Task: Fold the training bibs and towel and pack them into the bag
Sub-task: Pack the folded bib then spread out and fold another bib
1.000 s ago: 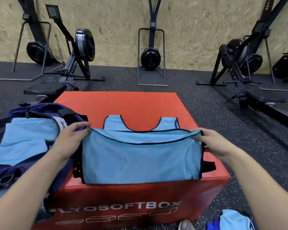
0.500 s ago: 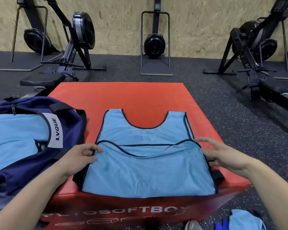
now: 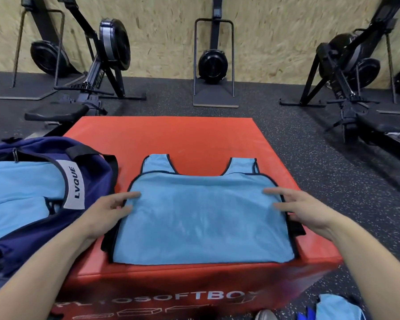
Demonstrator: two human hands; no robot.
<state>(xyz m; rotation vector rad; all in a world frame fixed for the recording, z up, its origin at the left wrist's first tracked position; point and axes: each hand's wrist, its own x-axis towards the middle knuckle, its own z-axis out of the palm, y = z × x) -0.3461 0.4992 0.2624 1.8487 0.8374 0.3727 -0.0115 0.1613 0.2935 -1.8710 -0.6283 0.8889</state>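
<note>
A light blue training bib (image 3: 201, 218) with black trim lies folded in half on the red soft box (image 3: 171, 139), its shoulder straps poking out at the far side. My left hand (image 3: 109, 211) rests on the bib's left edge with fingers laid flat. My right hand (image 3: 303, 209) rests on its right edge, fingers straight. The navy bag (image 3: 88, 172) stands open to the left of the box, with folded light blue cloth (image 3: 21, 188) inside it.
More light blue cloth (image 3: 335, 308) lies on the floor at the bottom right, beside a shoe tip (image 3: 266, 316). Rowing machines (image 3: 106, 65) stand on the dark rubber floor (image 3: 310, 158) behind and to the right, against a chipboard wall.
Both hands carried the bib's lower half up over the upper half and laid it flat. They let go of the hem and now lie flat on the folded bib's side edges.
</note>
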